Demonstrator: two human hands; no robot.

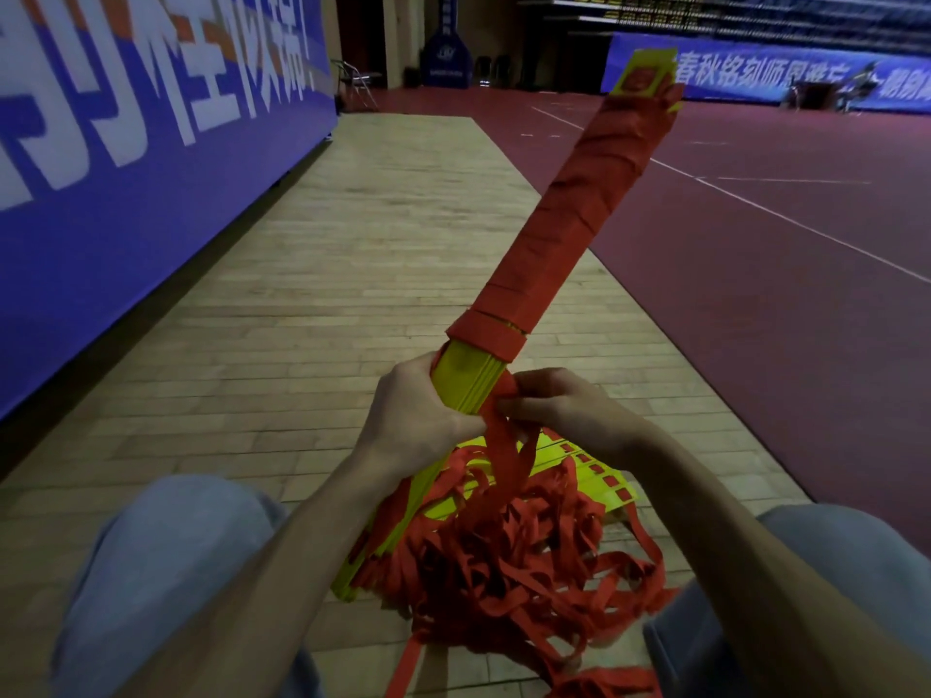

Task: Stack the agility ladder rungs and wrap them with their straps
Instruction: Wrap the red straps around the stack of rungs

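Note:
A stack of yellow ladder rungs [466,377] points up and away from me, tilted to the right. Red strap wrapping [584,209] covers its upper length, leaving the yellow tip [647,73] bare. My left hand [410,415] grips the bare yellow part of the stack just below the wrapping. My right hand [559,408] pinches the loose red strap [509,445] at the stack's right edge. A tangled pile of red straps [524,566] lies between my knees, over a second fanned set of yellow rungs [597,473] on the floor.
I sit on a light wooden floor [352,274] with my knees in blue jeans [166,556] at either side. A blue banner wall [126,158] runs along the left. A dark red court [786,254] with white lines lies to the right.

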